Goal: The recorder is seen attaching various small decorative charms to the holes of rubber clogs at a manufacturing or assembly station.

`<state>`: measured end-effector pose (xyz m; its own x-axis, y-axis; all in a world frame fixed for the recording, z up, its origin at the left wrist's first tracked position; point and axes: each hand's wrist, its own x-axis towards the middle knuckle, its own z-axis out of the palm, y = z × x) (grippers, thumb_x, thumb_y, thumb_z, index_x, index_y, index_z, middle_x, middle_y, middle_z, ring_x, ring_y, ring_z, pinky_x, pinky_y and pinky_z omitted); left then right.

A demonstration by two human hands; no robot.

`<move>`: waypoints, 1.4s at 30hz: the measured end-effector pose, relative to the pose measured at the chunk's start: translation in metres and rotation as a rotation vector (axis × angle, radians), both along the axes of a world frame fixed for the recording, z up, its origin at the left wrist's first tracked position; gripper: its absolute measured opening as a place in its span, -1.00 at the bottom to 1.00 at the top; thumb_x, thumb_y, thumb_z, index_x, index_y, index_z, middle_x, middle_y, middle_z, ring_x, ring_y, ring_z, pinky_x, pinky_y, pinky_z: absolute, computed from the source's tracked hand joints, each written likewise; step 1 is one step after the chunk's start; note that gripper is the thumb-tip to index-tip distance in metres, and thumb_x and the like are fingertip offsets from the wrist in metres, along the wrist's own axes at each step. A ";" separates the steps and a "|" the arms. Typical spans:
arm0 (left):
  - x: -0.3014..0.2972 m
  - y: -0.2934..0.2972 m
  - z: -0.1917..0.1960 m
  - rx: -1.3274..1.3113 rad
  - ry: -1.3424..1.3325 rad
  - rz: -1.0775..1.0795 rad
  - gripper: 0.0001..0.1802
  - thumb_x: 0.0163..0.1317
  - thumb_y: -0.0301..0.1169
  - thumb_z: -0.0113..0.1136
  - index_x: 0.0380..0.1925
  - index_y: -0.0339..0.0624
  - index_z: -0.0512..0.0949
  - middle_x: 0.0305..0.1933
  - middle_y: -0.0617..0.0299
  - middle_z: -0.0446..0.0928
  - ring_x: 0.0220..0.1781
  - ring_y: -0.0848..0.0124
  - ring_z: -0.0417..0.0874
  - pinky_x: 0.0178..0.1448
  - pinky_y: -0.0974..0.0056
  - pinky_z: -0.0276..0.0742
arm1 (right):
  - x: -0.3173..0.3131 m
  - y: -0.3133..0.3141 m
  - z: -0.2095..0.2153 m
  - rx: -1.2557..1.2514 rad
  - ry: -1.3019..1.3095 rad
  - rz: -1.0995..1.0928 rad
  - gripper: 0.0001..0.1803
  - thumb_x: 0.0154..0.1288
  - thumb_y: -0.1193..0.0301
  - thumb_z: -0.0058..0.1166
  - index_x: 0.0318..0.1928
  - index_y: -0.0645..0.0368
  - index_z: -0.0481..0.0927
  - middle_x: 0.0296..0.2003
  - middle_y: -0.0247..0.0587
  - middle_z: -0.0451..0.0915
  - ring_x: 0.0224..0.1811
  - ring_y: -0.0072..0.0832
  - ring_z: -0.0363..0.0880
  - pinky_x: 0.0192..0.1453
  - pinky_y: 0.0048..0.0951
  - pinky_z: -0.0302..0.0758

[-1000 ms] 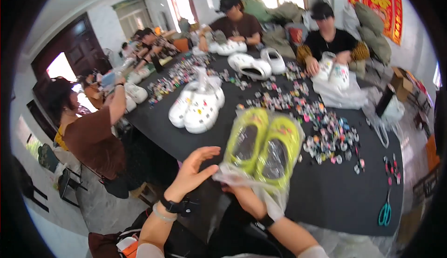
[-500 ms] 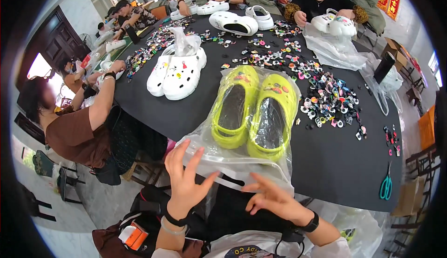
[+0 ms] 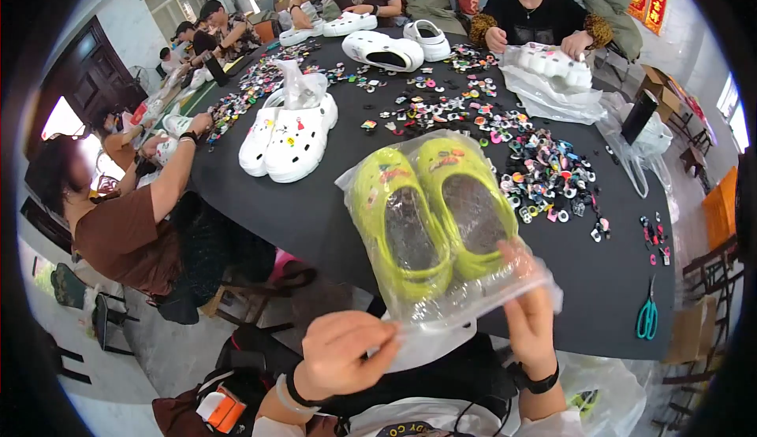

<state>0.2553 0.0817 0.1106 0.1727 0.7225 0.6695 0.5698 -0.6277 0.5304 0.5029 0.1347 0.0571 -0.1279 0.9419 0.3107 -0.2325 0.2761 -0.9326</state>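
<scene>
The person is wearing a white top (image 3: pixel 378 420) with white sleeves (image 3: pixel 561 423) and a dark print (image 3: pixel 414 431). A black band (image 3: pixel 298 390) and a pale bangle (image 3: pixel 287 402) (slim, rounded) are circling the left wrist (image 3: pixel 309 382); a black strap (image 3: pixel 542 382) is circling the right wrist (image 3: pixel 538 364).

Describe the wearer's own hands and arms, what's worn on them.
Both hands are ungloved. The left hand has a black band at its wrist, with a pale bangle beside it. The right hand has a black wristband. White sleeves show at the lower edge.
</scene>
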 end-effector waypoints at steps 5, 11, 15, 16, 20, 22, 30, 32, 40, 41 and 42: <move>0.034 -0.006 -0.010 0.023 0.029 -0.036 -0.83 -0.12 -0.55 0.47 -0.52 -0.24 0.62 -0.52 0.15 0.63 -0.55 0.27 0.66 -0.42 0.31 0.59 | -0.019 0.025 0.032 0.511 -1.134 -0.238 -0.50 0.23 0.32 0.23 0.11 0.37 0.51 0.00 0.17 0.57 0.03 0.03 0.58 0.14 -0.07 0.51; 0.060 -0.002 -0.021 -0.024 0.002 -0.158 -0.79 -0.08 -0.54 0.49 -0.42 -0.26 0.65 -0.47 0.15 0.64 -0.51 0.27 0.66 -0.40 0.32 0.58 | -0.053 0.072 0.031 0.310 -1.387 -0.205 -0.49 0.16 0.10 0.30 -0.13 0.32 0.54 -0.30 0.00 0.64 -0.31 -0.09 0.69 -0.24 -0.15 0.60; 0.052 0.004 -0.017 -0.111 0.010 -0.249 -0.72 -0.05 -0.45 0.52 -0.32 -0.27 0.66 -0.36 0.12 0.65 -0.36 0.22 0.70 -0.27 0.29 0.62 | -0.049 0.085 0.026 0.332 -1.360 -0.111 -0.61 0.14 0.19 0.28 -0.18 0.24 0.55 -0.38 0.01 0.61 -0.31 -0.02 0.65 -0.26 -0.12 0.56; 0.042 0.008 -0.018 -0.073 -0.023 -0.246 -0.69 -0.04 -0.41 0.51 -0.28 -0.26 0.66 -0.35 0.12 0.64 -0.33 0.20 0.69 -0.25 0.27 0.61 | -0.048 0.084 0.024 0.369 -1.335 -0.076 -0.64 0.14 0.22 0.27 -0.21 0.23 0.54 -0.39 0.02 0.61 -0.31 -0.01 0.64 -0.25 -0.11 0.56; -0.026 0.013 -0.007 -0.124 0.025 0.128 -0.57 -0.02 -0.45 0.48 -0.09 -0.25 0.62 -0.04 0.04 0.62 0.01 0.06 0.62 0.15 0.06 0.49 | -0.029 0.040 0.035 0.353 -1.330 0.047 -0.65 0.14 0.24 0.25 -0.15 0.20 0.56 -0.28 0.02 0.64 -0.28 0.00 0.63 -0.24 -0.11 0.54; -0.060 0.029 -0.010 -0.085 0.043 0.256 -0.36 0.04 -0.49 0.41 0.17 -0.34 0.43 0.20 -0.07 0.48 0.23 0.01 0.48 0.34 0.04 0.34 | -0.012 0.019 0.032 0.464 -1.343 0.077 -0.67 0.13 0.27 0.24 -0.13 0.14 0.58 -0.28 -0.09 0.65 -0.33 -0.12 0.66 -0.30 -0.18 0.56; -0.097 0.047 -0.029 -1.121 -0.415 -0.272 -0.56 0.40 -0.41 0.19 0.19 -0.43 0.43 0.05 0.10 0.61 0.05 0.43 0.63 0.16 0.34 0.51 | 0.016 -0.028 -0.005 0.854 -1.249 0.052 -0.52 -0.02 0.29 0.26 0.01 0.00 0.61 -0.05 -0.27 0.67 -0.30 -0.38 0.71 -0.35 -0.28 0.58; -0.091 0.042 -0.039 -1.106 -0.467 -0.174 -0.72 0.35 -0.48 0.24 -0.02 -0.45 0.57 -0.15 0.18 0.68 -0.13 0.51 0.67 -0.01 0.43 0.57 | 0.018 -0.034 -0.010 0.870 -1.218 0.028 -0.50 -0.03 0.29 0.27 0.02 -0.01 0.61 -0.02 -0.27 0.66 -0.27 -0.39 0.71 -0.35 -0.28 0.58; -0.119 0.025 -0.034 -0.504 -0.923 0.105 -0.86 0.36 -0.43 0.22 -0.17 -0.27 0.59 -0.28 0.33 0.63 -0.30 0.60 0.58 -0.18 0.47 0.49 | 0.019 -0.058 -0.014 0.829 -1.174 0.011 -0.57 -0.03 0.35 0.21 -0.04 -0.01 0.66 -0.01 -0.34 0.66 -0.04 -0.41 0.69 -0.39 -0.40 0.60; -0.115 0.020 -0.018 -0.450 -0.956 0.154 -0.81 0.42 -0.37 0.14 -0.12 -0.26 0.56 -0.24 0.35 0.62 -0.27 0.59 0.58 -0.13 0.47 0.49 | 0.019 -0.057 -0.028 0.847 -1.121 -0.029 -0.59 -0.03 0.34 0.19 -0.06 -0.04 0.68 -0.02 -0.40 0.66 -0.05 -0.44 0.69 -0.38 -0.41 0.60; -0.164 0.010 -0.036 -0.500 -0.804 -0.050 -0.62 0.43 -0.28 0.01 0.11 -0.31 0.46 0.07 0.13 0.54 0.08 0.39 0.56 0.22 0.26 0.45 | 0.021 -0.060 -0.030 0.847 -1.118 -0.038 -0.59 -0.03 0.34 0.19 -0.06 -0.04 0.68 -0.02 -0.40 0.66 -0.05 -0.44 0.69 -0.38 -0.41 0.60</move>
